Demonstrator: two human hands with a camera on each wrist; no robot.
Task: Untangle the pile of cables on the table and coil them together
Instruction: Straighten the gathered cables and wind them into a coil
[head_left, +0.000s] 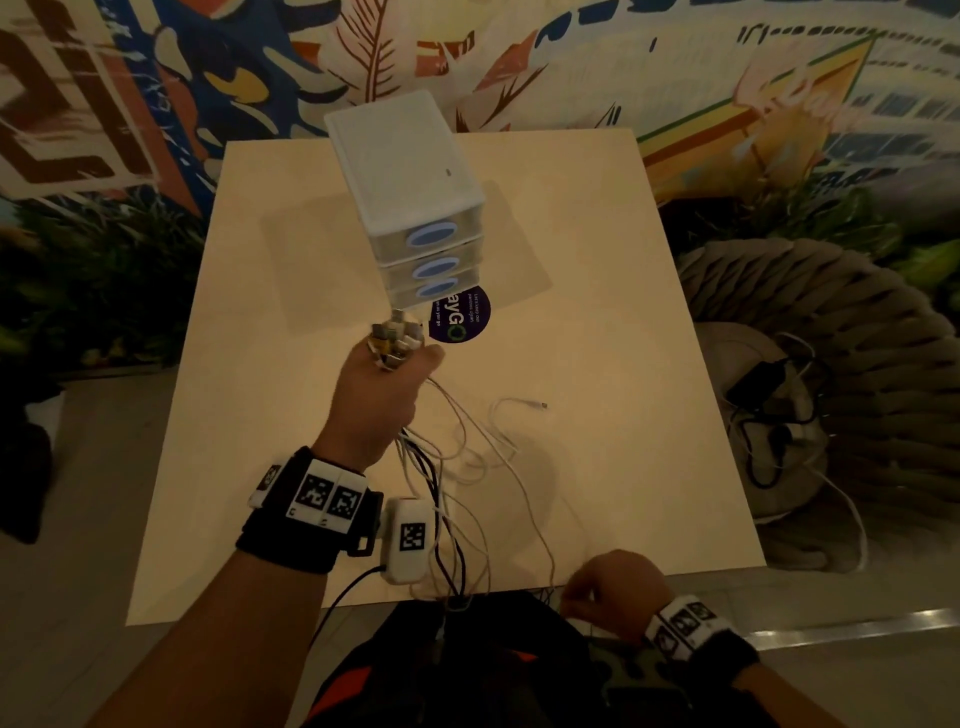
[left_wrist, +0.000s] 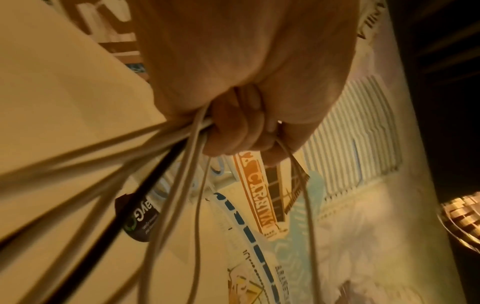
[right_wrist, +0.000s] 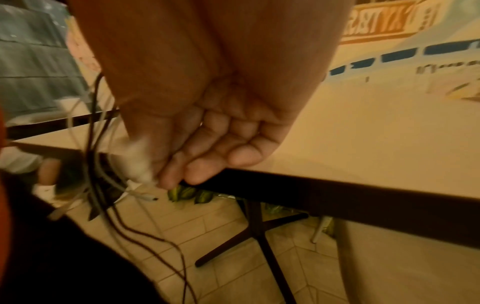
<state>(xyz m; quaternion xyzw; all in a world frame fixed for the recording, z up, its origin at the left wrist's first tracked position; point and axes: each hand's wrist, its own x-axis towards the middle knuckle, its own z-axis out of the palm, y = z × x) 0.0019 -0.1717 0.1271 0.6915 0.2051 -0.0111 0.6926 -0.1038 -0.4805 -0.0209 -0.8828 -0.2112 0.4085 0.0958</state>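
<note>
I've got the cables (head_left: 441, 467) bunched in my left hand (head_left: 376, 400), fist closed tight around them just below their plugs (head_left: 390, 343), which stick up out of the top of the fist above the table (head_left: 623, 312). From there the strands fall down past my wrist, spread in loose loops over the near part of the tabletop and spill over the near edge toward my lap. They look thin, light and floppy to me, no stiffness to speak of, so I judge they'll sag and snag on each other rather than hold any shape, and the smooth jackets could slide through a loose grip. Holding near the connectors seems the sound place; the plugs give a stop so nothing slips out. Most are white or cream, at least one is black (left_wrist: 145, 185), and one white lead (head_left: 506, 415) lies apart on the table with its tip pointing right. My right hand (head_left: 615, 587) is down at the near table edge, fingers (right_wrist: 207, 156) curled with the tips pinching what looks like a pale cable end, though it's blurred. Dangling tails hang below it, dark and pale mixed.
</note>
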